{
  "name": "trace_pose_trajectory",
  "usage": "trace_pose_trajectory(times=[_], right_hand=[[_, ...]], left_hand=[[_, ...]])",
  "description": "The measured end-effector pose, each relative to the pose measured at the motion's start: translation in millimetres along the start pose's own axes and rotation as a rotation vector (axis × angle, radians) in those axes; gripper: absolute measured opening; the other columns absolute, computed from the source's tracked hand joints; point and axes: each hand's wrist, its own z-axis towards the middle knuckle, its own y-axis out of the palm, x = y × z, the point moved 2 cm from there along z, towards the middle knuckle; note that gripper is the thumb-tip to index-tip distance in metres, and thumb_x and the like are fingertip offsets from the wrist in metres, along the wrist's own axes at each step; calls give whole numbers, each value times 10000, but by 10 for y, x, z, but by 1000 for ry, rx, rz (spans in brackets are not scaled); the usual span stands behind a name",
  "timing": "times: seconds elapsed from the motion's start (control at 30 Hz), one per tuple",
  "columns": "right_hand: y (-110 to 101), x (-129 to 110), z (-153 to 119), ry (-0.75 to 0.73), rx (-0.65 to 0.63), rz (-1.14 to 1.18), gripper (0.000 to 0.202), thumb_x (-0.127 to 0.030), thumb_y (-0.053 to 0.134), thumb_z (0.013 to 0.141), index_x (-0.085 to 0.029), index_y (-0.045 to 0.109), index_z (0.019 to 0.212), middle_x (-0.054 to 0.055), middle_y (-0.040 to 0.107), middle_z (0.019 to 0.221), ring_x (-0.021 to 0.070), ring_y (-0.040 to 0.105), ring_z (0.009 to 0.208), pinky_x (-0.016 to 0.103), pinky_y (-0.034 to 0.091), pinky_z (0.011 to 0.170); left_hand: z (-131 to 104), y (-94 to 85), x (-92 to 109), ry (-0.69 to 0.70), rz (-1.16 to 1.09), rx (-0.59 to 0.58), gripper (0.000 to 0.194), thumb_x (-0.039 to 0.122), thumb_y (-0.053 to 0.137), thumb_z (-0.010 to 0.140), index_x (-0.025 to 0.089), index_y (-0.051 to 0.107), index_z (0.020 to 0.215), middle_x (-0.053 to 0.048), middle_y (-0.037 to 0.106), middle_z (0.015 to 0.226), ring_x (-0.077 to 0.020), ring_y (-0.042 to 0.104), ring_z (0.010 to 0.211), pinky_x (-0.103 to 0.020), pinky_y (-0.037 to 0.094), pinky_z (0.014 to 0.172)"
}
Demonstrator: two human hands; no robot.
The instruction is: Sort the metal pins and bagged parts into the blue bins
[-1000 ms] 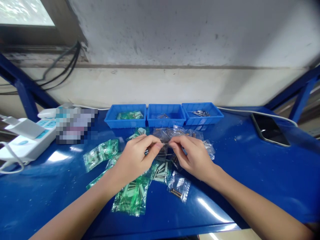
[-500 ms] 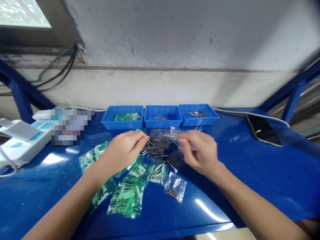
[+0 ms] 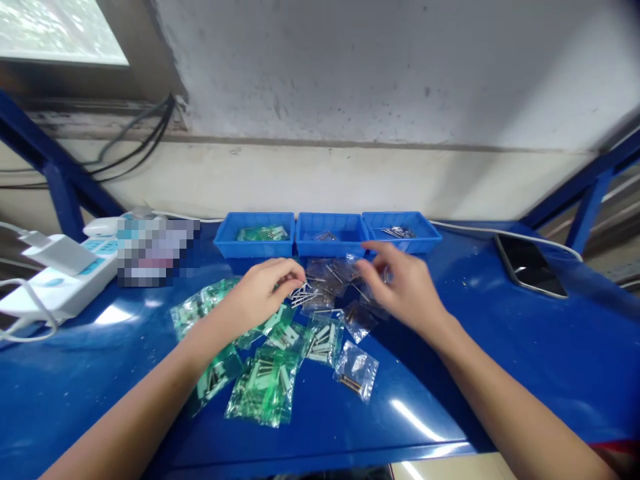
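My left hand [image 3: 267, 290] is pinched beside a heap of loose metal pins [image 3: 305, 295]; anything between its fingertips is too small to make out. Thumb and forefinger apart, my right hand [image 3: 400, 280] hovers over the right side of the dark and clear small bags [image 3: 325, 275]. Green bags with pins and pale strips [image 3: 265, 387] lie in front of and beside my left hand. A clear bag with brass-coloured pins [image 3: 356, 372] lies nearer the front edge, and another small bag [image 3: 358, 320] sits behind it.
Three blue trays stand along the wall: the left one [image 3: 255, 249] holds green bags, the middle one [image 3: 333, 249] a small bag, the right one [image 3: 425, 243] metal pins. A white power strip [image 3: 65, 283] is at the left, a phone [image 3: 531, 265] at the right.
My right hand's thumb and forefinger have spread apart. My left hand stays pinched by the pins. The view has shifted slightly, so the table's items appear a little further right.
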Motion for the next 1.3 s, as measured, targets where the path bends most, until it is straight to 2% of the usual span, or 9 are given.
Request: trace_pose_trajectory(times=[0.1,0.2,0.4,0.6,0.7,0.83,1.0,1.2,1.3], right_hand=[[121,-322,-138,-296,-145,135,255,-309,498,880,-148,577,1061,38,642,754,155,582,673,278,435,644],[179,-408,-205,-380,-154,181,145,-254,485,888,-159,574,953,30,626,729,141,549,641,270,409,603],[220,-321,-193,-339,-110,173,110,-188,460,895,-167,565,921,35,630,752,135,556,653,264,400,608],[222,-297,-186,-195,-96,187,154,-239,429,913,-163,556,872,20,596,677,127,540,587,253,385,565],[223,-308,-190,-170,-140,198,167,-286,456,908,-166,554,969,10,607,689,132,561,606,254,399,576],[219,-327,-201,-187,-139,206,312,-316,522,873,-160,493,1141,-13,581,676,130,558,596,253,412,572],[240,-328,-197,-256,-123,208,124,-224,473,896,-181,547,986,21,635,776,127,579,662,244,418,601],[233,-289,-180,-206,-110,174,158,-243,424,921,-163,559,907,32,630,727,135,559,614,262,400,581],[214,-297,-183,-186,-125,195,171,-276,442,916,-162,556,976,21,620,715,135,563,624,262,409,592]], left_hand=[[-24,74,216,39,-242,73,96,211,498,893,229,578,944,10,634,869,-126,584,750,-237,456,637],[-52,172,292,17,-381,117,79,173,499,876,206,543,933,18,618,777,-118,595,704,-234,466,621],[-67,275,252,-32,-522,122,45,231,486,890,198,501,916,18,600,732,-131,616,719,-271,495,669],[-49,204,289,28,-315,213,46,205,561,844,184,586,876,3,604,765,-121,565,689,-251,459,632],[-39,199,270,3,-236,232,108,220,499,887,176,587,842,6,607,734,-118,560,657,-247,433,602],[-37,220,231,-24,-166,215,236,238,415,931,167,554,754,7,599,682,-118,567,630,-251,414,589],[-45,221,253,0,-161,167,277,240,411,930,167,537,695,3,608,670,-117,576,633,-247,419,600],[-65,179,307,32,-151,129,205,276,421,929,182,571,828,6,602,696,-121,546,618,-246,398,560],[-73,161,308,49,-155,138,255,263,392,937,175,548,755,7,581,661,-116,538,600,-247,403,568]])
